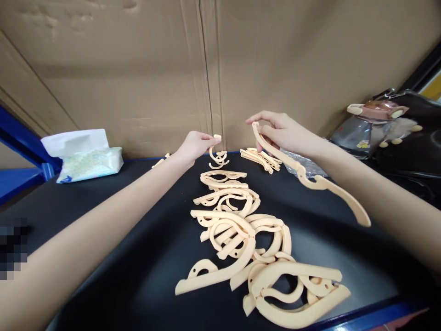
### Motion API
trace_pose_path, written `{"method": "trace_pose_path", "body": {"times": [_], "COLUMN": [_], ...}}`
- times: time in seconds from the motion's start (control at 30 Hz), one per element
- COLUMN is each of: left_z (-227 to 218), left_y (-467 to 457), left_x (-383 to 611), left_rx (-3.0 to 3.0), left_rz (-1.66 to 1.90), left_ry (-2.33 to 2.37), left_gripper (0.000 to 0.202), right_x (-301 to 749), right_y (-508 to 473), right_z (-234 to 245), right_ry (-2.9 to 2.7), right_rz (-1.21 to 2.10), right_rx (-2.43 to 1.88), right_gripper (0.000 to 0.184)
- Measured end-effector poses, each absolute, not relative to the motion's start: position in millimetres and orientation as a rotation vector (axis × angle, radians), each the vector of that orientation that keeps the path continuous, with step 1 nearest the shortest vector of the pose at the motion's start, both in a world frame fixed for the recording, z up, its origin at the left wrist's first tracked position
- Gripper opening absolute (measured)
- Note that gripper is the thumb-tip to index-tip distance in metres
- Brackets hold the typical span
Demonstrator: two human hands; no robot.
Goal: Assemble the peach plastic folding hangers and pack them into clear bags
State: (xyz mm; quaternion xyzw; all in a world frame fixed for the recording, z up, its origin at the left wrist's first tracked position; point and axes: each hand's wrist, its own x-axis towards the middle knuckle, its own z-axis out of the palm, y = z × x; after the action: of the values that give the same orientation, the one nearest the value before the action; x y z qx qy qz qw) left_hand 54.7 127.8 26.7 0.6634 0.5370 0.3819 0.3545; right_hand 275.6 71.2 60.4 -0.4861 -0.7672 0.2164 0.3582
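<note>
My left hand (197, 146) reaches to the far side of the table, thumb and finger pinched on a small cream plastic hanger hook (212, 154). Just under it lie a few loose hooks (223, 162). My right hand (280, 131) grips one end of a long curved cream hanger arm (312, 182), which slants down to the right in the air. Below that hand sits a stack of slim hanger arms (260, 158). Between my forearms, folded plastic hangers (237, 271) lie overlapped in a row running toward me.
A black tabletop (138, 257) carries everything. At the back left is a white tissue pack (89, 161). Clear plastic wrap (305, 165) lies behind my right forearm. A clear bottle (358, 133) and a black bag (420, 133) stand at the right. Cardboard (138, 69) walls the back.
</note>
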Motion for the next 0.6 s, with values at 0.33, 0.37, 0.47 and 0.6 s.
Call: {"method": "trace_pose_path", "body": {"times": [0.33,0.37,0.47,0.6], "left_z": [-4,0,15,32], "left_y": [147,141,117,84], "left_x": [53,52,51,51], "left_rx": [1.759,1.741,1.658,1.308], "left_rz": [0.989,1.007,0.945,0.732], "left_ry": [1.598,1.553,1.348,0.964], "left_gripper": [0.025,0.028,0.055,0.067], "right_x": [273,273,272,272], "right_y": [74,75,81,89], "right_z": [63,62,55,41], "right_ry": [-1.513,-1.484,-1.415,-1.394], "right_rz": [0.963,0.979,0.968,0.727], "right_rx": [-1.117,-1.100,-1.055,-1.050], "right_gripper": [0.016,0.015,0.014,0.015]}}
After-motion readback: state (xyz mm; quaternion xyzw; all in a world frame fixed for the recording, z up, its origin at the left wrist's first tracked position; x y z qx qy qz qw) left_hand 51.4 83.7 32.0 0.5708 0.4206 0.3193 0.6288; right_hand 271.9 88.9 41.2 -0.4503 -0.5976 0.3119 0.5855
